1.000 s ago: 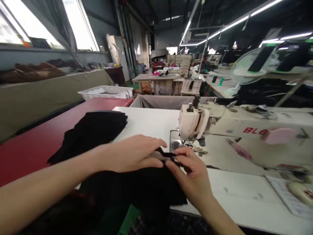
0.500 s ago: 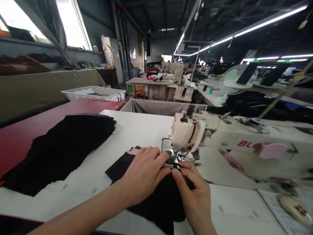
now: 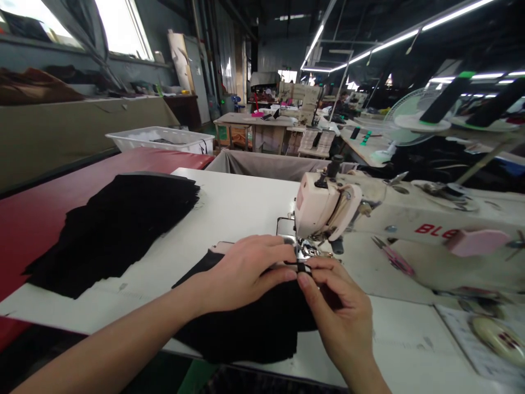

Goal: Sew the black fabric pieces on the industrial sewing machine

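Note:
A piece of black fabric (image 3: 250, 334) lies on the white sewing table, its upper edge close to the presser foot (image 3: 308, 250) of a sewing machine (image 3: 324, 208). My left hand (image 3: 250, 268) pinches that edge from the left, thumb below and fingers on top. Across from it, my right hand (image 3: 340, 295) grips the same edge between thumb and fingers. A small black-and-white strip (image 3: 302, 267) shows between the two sets of fingertips. A pale layer (image 3: 221, 247) peeks out past the fabric's upper left corner.
A stack of black fabric pieces (image 3: 118, 230) lies to the left, partly over a red surface (image 3: 159, 160). Pink-handled snips (image 3: 396, 258) rest by the machine's arm, below a pink block (image 3: 478, 242). Behind stands a white plastic bin (image 3: 164, 139). Thread cones (image 3: 447, 98) stand at right.
The camera view has shifted, so the machine sits further right. Both hands keep their pinch near the presser foot; the fabric's lower part has spread differently, its hanging corner now drawn up.

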{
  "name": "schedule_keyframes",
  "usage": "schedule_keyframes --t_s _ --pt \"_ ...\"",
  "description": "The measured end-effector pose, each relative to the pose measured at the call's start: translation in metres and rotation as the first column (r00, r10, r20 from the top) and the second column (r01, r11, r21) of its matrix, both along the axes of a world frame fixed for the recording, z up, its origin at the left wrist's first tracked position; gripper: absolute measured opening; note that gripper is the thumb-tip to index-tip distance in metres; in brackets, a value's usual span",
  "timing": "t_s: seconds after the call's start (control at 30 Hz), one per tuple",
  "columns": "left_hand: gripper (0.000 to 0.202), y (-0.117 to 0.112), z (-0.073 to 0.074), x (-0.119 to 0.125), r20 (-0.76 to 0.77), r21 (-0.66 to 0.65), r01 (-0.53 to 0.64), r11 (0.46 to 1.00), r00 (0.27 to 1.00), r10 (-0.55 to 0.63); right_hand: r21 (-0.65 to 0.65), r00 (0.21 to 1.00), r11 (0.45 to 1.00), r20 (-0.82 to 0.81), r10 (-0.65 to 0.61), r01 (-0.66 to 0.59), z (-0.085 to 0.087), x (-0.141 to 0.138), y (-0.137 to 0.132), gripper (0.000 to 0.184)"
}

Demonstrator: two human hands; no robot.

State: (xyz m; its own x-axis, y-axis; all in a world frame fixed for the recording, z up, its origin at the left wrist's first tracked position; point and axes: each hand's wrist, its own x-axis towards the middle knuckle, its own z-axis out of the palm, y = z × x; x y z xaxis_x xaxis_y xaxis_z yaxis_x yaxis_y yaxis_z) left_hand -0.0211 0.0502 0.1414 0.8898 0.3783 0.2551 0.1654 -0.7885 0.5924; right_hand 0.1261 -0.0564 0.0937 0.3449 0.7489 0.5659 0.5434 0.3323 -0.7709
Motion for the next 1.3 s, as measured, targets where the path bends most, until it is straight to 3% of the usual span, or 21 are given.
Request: schedule_keyframes --t_s 0.2,0.33,0.43,0.53,1.3 --pt "0.01 0.0 -0.003 -0.002 -0.007 -0.242 -0.051 0.969 0.999 0.051 -0.026 1.0 1.0 0.007 0.003 -0.003 -0.001 0.001 -0.005 0.01" --pt "0.013 -0.001 -0.007 -0.002 0.02 -0.306 -0.033 0.951 0.999 0.041 -0.087 0.971 0.996 -0.237 -0.012 -0.009 -0.003 0.001 -0.01 0.011" --pt "0.013 -0.002 -0.009 -0.001 0.047 -0.307 -0.006 0.952 0.999 0.022 -0.197 0.946 0.979 -0.323 -0.016 -0.051 -0.002 0.003 -0.013 0.021" --pt "0.013 -0.002 -0.011 0.0 0.048 -0.285 -0.003 0.959 0.999 0.018 -0.261 0.959 0.963 -0.282 -0.008 -0.068 0.0 0.005 -0.014 0.01" --pt "0.017 -0.004 -0.022 -0.001 -0.039 -0.353 -0.056 0.934 0.998 0.045 -0.229 0.977 0.973 -0.207 -0.04 -0.008 -0.003 0.005 -0.015 0.011"
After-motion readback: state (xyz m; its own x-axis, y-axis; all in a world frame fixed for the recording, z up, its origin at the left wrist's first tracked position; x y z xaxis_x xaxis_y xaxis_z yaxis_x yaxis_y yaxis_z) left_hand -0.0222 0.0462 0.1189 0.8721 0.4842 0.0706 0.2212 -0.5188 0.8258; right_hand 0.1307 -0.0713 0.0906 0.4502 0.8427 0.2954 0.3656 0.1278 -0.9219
